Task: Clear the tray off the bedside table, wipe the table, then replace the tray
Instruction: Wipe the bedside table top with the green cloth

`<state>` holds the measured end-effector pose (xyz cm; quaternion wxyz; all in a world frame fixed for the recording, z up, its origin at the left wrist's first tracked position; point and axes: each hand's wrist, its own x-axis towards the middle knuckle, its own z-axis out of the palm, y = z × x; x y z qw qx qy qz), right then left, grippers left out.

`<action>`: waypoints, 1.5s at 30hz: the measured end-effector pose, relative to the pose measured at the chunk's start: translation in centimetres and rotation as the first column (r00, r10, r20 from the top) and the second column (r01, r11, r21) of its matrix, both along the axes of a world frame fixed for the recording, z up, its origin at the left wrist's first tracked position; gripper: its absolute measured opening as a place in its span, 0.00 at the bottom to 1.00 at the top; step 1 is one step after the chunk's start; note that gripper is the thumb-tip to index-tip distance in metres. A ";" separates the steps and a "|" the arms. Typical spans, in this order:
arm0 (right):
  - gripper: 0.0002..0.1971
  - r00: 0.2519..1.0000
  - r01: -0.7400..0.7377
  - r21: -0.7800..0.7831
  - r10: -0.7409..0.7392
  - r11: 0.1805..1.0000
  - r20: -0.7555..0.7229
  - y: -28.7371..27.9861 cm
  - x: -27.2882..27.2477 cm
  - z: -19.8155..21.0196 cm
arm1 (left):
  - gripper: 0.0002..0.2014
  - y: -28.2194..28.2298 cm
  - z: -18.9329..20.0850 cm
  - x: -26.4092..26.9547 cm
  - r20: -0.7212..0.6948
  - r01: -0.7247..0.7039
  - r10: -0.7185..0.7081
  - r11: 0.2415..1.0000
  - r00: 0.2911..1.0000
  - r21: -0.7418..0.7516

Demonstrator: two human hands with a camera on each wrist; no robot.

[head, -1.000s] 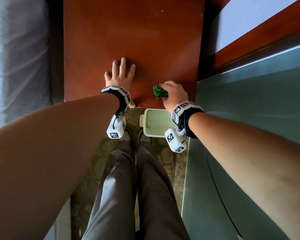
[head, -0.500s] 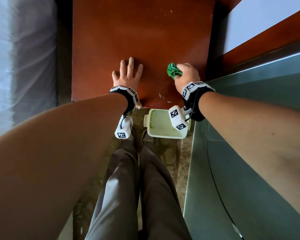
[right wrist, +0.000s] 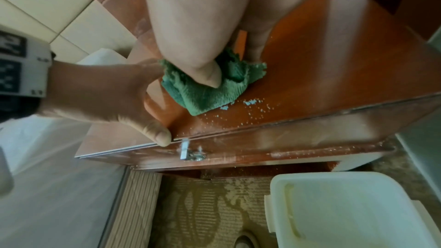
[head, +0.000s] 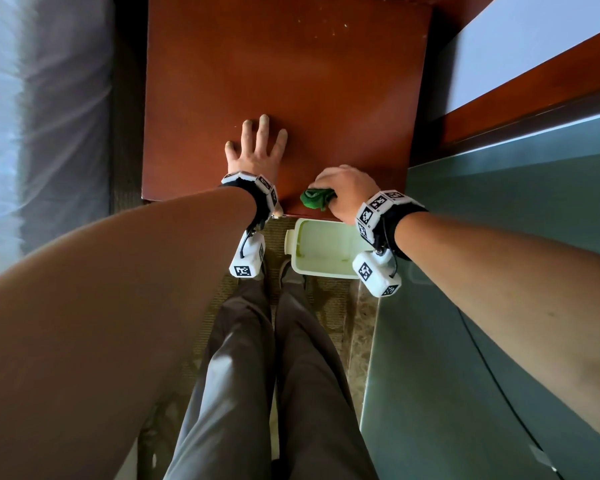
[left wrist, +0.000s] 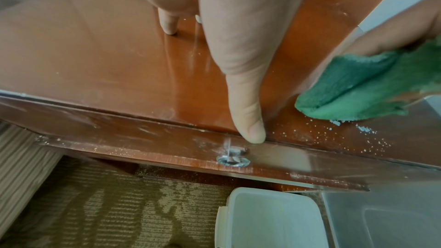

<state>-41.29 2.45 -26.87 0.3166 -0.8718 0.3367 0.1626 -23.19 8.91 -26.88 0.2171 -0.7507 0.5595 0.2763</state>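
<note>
The reddish-brown bedside table (head: 284,81) fills the upper middle of the head view. My left hand (head: 257,150) lies flat on its top near the front edge, fingers spread, thumb (left wrist: 248,120) at the edge. My right hand (head: 347,188) grips a bunched green cloth (head: 317,199) (right wrist: 210,90) (left wrist: 358,90) and presses it on the table's front right part. Pale crumbs (right wrist: 250,105) lie between the cloth and the front edge. The tray is not in view.
A pale plastic bin (head: 326,247) (right wrist: 346,208) stands on the patterned carpet (right wrist: 203,205) below the table's front edge, next to my feet. A bed with white bedding (head: 32,133) lies to the left. A grey-green surface (head: 499,306) runs along the right. A metal drawer knob (left wrist: 232,160) sticks out of the table front.
My right hand has pulled the cloth from the mid-right of the table back to the front edge, above the bin. The left hand has stayed flat in place.
</note>
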 end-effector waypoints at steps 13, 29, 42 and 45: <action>0.24 0.928 -0.368 0.041 0.370 0.929 -0.043 0.9 2.6 1.1 | 0.78 0.1 -0.6 -0.1 0.013 0.005 -0.004 1.000 1.000 -0.015; 0.22 0.909 0.401 -0.034 -0.393 0.915 0.138 -3.2 -1.0 0.9 | 0.76 0.1 -0.6 0.2 -0.013 -0.005 0.004 1.000 1.000 -0.018; 0.17 0.893 0.450 -0.153 -0.441 0.880 0.094 -2.4 -1.4 -0.1 | 0.71 0.0 -1.3 0.2 0.000 0.000 0.000 0.999 1.000 -0.040; 0.18 0.923 0.383 -0.120 -0.375 0.916 0.084 -0.9 -1.9 0.0 | 0.75 0.0 -1.3 0.2 0.011 0.015 -0.015 0.999 1.000 -0.031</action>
